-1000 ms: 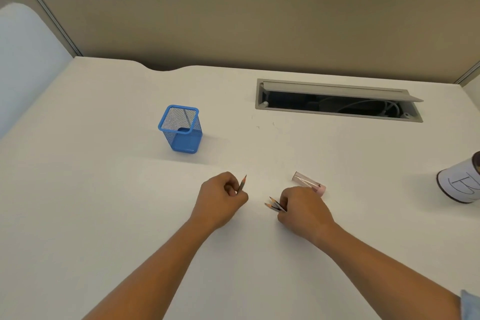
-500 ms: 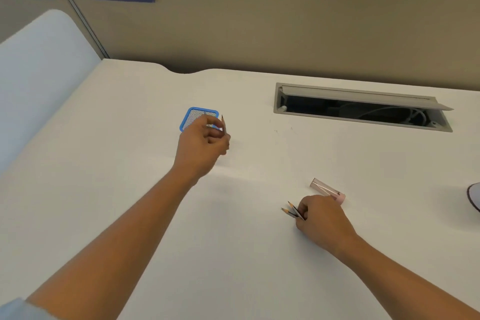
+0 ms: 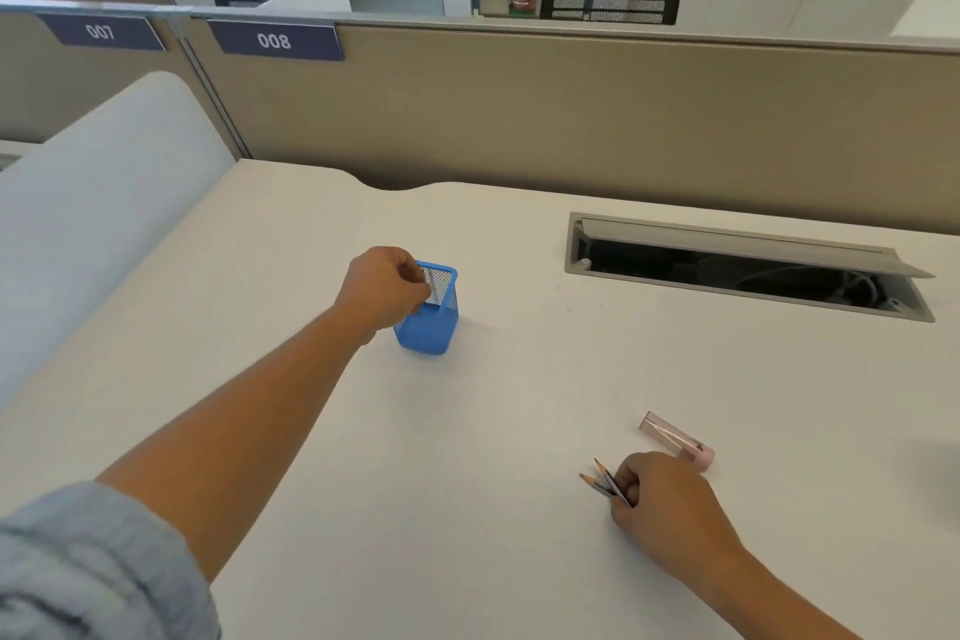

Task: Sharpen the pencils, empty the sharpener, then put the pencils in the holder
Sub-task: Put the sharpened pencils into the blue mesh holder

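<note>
I count one blue mesh holder and one pink sharpener on the desk, with two or three pencils bunched in my right hand, just beside the sharpener. That hand is closed around them, points toward the holder. My left hand hovers curled over the holder's rim; whether it grips anything I cannot tell.

White desk carries blue mesh holder, pink sharpener well apart; open cable tray.
</note>
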A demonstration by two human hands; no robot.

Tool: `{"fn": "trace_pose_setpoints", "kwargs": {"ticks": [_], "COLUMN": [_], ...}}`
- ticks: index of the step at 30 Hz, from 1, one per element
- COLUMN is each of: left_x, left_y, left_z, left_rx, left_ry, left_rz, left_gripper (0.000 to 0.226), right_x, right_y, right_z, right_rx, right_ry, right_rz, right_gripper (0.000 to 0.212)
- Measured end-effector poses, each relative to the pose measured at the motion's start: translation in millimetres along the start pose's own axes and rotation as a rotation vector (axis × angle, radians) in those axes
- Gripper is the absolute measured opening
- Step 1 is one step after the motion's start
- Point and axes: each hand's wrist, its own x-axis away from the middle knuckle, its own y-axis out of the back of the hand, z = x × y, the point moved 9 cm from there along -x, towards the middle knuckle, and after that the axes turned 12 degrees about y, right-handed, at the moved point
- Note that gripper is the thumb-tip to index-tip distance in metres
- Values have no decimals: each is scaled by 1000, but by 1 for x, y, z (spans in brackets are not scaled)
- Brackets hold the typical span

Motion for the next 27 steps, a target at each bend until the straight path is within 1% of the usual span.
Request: {"fn": "trace_pose_setpoints", "kwargs": {"ticks": [2, 4, 9, 11, 15, 16, 19, 20, 22, 24, 25, 26, 27], "left_x": [-5, -8, -17, -21, -25, -25, -25, -24, -17, -4, 6, 19, 33], "left_y": [-2, -5, -17, -22, -23, -22, -18, -15, -7, 10, 16, 19, 18], "left_z": [-2, -6, -9, -8, -8, -8, -10, -12, -15, -20, -22, -21, -18], "left_rx": [-88, -143, -273, -357, -460, -494, -569, -567, -484, -285, -180, -80, 12], "left_ry": [-10, -3, 66, 75, 76, 67, 32, 22, 3, -32, -60, -78, -86], "left_rz": [-16, -14, 84, 93, 49, 25, -32, -43, -67, -153, -184, -191, -170], "left_gripper": [5, 2, 13, 18, 17, 19, 35, 34, 19, 6, 4, 7, 7], "right_x": [-1, -1, -2, -2, -1, -2, -2, -2, -3, -3, -4, -5, -7], "right_y": [0, 1, 1, 1, 3, 3, 2, 2, 2, 2, 3, 5, 7], "right_z": [-2, -2, 0, -1, 1, 1, 0, 0, -1, -2, -2, -1, 1], "right_rx": [-2, 3, 9, 4, 18, 22, 13, 7, 3, -17, -46, -89, -141], "right_ry": [-7, -8, -3, -6, 11, 13, -1, -5, -8, -9, -10, -11, -9], "right_rz": [-2, -2, 8, 5, -7, -3, 5, 4, 8, 12, 2, -17, -42], "right_gripper": [21, 24, 14, 12, 13, 13, 10, 9, 10, 12, 14, 15, 14]}}
